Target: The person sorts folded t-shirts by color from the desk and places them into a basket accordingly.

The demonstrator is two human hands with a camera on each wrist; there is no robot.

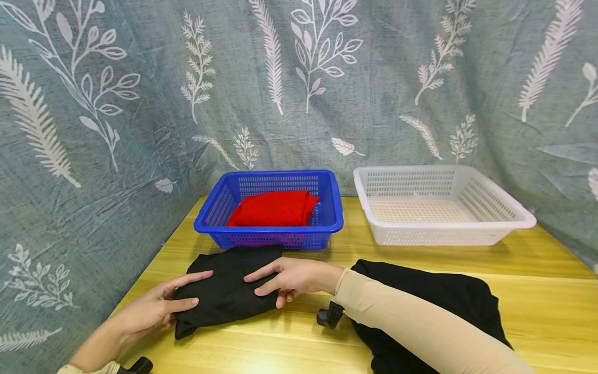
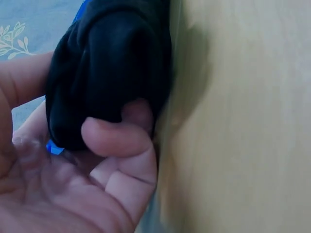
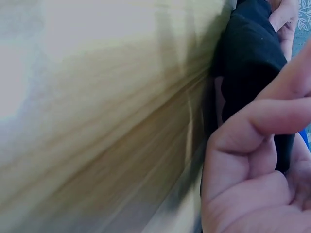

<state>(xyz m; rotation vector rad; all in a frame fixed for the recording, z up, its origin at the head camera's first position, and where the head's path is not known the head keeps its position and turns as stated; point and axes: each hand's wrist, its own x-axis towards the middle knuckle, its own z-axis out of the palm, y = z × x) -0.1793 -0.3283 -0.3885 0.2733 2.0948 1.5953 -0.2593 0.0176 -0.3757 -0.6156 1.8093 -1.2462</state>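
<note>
We see left hand [image 1: 145,309] half-curled, gripping black cloth [image 1: 229,291] by its left end | right hand [image 1: 299,275] half-curled, gripping its right end | cloth between them, nearer us than blue basket [image 1: 268,229]

grey-blue curtain [image 1: 383,67] with white leaf sprigs hanging at the back, yellow wood-grain table [image 1: 551,296], blue basket [image 1: 268,229] with folded red cloth [image 1: 277,209] inside, white basket [image 1: 444,225] standing beside it, black cloth [image 1: 448,291] lying over at the right
</note>
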